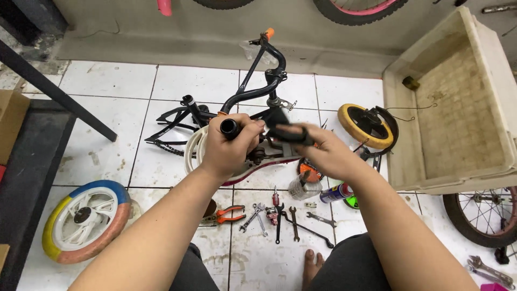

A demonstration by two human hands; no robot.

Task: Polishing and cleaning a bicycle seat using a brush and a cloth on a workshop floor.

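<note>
My left hand [229, 145] is closed around the bare near end of a black bicycle handlebar [253, 81], whose open tube end shows by my thumb. My right hand [318, 148] grips a black rubber handlebar grip [288, 132], held just to the right of that tube end. The handlebar's far end carries an orange grip [269, 33]. Under my hands lies a small stripped black bicycle frame [186, 121] with a white chain guard [192, 151] on the white tiled floor.
Wrenches [293, 221], orange-handled pliers [229, 214], a spray can [336, 192] and a small bottle [303, 186] lie on the tiles near me. A multicoloured wheel [86, 218] is at left, a yellow wheel [366, 126] and a large beige tub [458, 108] at right, a spoked wheel [484, 215] beneath it.
</note>
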